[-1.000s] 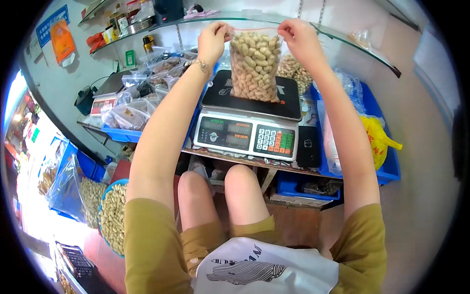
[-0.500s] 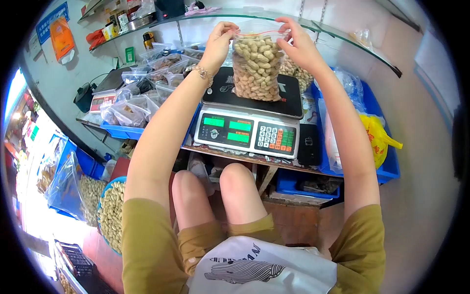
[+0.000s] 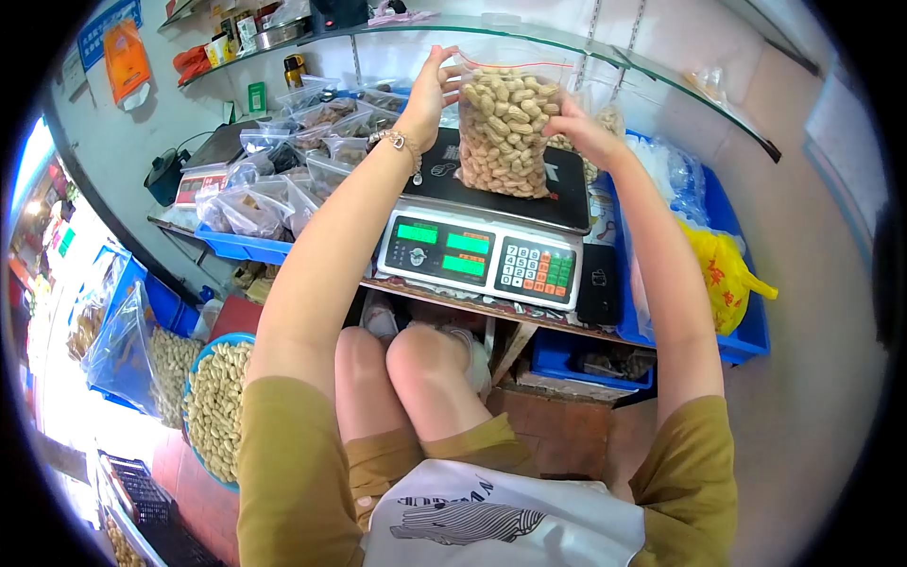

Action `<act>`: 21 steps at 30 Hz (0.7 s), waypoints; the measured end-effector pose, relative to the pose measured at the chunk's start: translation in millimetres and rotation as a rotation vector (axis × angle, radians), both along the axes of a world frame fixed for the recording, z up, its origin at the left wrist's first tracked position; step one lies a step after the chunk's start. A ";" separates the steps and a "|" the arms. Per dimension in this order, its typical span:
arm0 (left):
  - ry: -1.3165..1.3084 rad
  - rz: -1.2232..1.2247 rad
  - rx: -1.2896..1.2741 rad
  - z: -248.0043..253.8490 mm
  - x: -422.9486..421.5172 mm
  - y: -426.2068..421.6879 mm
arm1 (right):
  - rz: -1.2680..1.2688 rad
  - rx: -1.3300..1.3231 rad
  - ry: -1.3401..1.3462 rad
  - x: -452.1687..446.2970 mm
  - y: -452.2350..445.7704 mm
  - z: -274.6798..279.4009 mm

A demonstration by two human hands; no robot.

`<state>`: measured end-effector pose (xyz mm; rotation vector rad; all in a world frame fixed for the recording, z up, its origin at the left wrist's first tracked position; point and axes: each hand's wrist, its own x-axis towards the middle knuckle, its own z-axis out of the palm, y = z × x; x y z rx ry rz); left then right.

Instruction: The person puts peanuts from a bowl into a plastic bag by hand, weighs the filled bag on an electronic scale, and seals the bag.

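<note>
A clear zip bag of unshelled peanuts [image 3: 510, 132] stands upright on the black plate of a digital scale [image 3: 480, 248], a red line across its top. My left hand [image 3: 430, 99] is at the bag's upper left edge, fingers spread and apart, some partly behind the plastic. At the bag's right side, my right hand [image 3: 588, 134] has its thumb at the front and its fingers curved around the edge. The scale's green displays are lit, but their digits are too small to read.
Left of the scale, a blue tray [image 3: 246, 248] holds several bagged goods. A blue crate [image 3: 751, 331] with a yellow plastic bag [image 3: 720, 269] stands on the right. A glass shelf [image 3: 529, 36] runs behind. A basin of peanuts [image 3: 219, 406] sits low left.
Both hands have left the bag's top edge and moved down its sides, the right hand lower than the left. The bag shifted slightly right in view. My knees moved closer together.
</note>
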<state>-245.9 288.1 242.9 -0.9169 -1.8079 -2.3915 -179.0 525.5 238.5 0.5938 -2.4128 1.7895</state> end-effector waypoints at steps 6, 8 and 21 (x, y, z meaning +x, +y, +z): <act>-0.097 0.007 -0.023 -19.2 -0.1 -0.2 | 0.083 -0.085 -0.089 10.2 -5.0 -8.1; -0.148 0.009 -0.036 -27.2 -1.5 0.8 | 0.124 -0.099 -0.103 5.8 -2.0 -13.0; -0.156 -0.083 -0.002 -46.0 -16.8 1.8 | 0.099 -0.146 -0.095 -14.9 25.2 -32.3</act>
